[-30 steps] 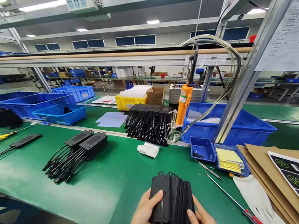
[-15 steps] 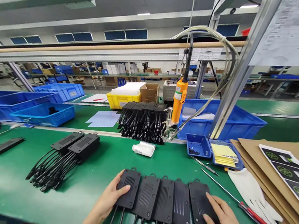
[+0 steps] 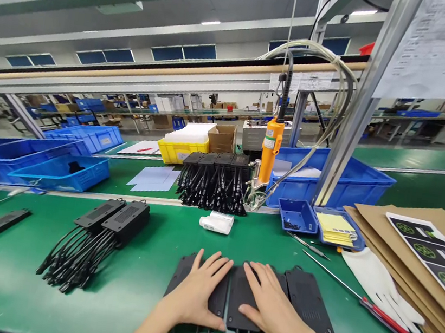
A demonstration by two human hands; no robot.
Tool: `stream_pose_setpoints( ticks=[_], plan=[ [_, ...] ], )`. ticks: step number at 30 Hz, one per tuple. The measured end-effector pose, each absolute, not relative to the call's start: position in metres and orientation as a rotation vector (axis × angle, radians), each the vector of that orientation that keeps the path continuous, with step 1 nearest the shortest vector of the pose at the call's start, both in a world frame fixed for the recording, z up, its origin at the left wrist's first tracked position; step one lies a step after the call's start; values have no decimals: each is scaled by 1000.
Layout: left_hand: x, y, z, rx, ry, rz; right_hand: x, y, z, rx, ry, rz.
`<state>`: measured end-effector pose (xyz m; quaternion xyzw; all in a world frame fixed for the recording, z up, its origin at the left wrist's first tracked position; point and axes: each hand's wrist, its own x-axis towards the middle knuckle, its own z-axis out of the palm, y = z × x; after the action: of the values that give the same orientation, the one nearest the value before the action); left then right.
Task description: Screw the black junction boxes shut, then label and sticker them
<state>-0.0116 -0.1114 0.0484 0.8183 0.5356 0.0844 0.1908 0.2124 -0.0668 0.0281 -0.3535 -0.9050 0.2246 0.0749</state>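
Observation:
Several flat black boxes with cables lie in a row on the green table near its front edge. My left hand rests palm down over the boxes at the row's left, fingers spread. Over the middle boxes lies my right hand, its thumb apart from the other fingers. The hands hide much of the row, and a narrow gap shows between two boxes there. Further left, two stacks of similar boxes stand with bunched cables, and a single box lies beyond them.
An orange hanging tool is behind the row. White bottles, a blue parts tray, a red-handled screwdriver, a white glove and cardboard sheets lie around. Blue bins stand further back.
My left hand has moved right from the leftmost box and opened flat. My right hand has left the rightmost box and moved left onto the middle boxes.

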Motion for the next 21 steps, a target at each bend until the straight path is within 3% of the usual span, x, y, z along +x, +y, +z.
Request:
stream_pose_setpoints(
  ticks=[6,10,15,21],
  plan=[
    [-57,-136,36,2358,1799,151,244,-65,41,-1161,-2659,689],
    [-99,-174,11,2226,2169,284,312,-74,21,-1404,-2569,395],
    [-93,-193,-4,2086,2089,434,346,-94,-12,-1266,-2565,-28],
    [-60,-176,9,2560,2000,356,331,-95,0,-1071,-2532,-301]
  ],
)
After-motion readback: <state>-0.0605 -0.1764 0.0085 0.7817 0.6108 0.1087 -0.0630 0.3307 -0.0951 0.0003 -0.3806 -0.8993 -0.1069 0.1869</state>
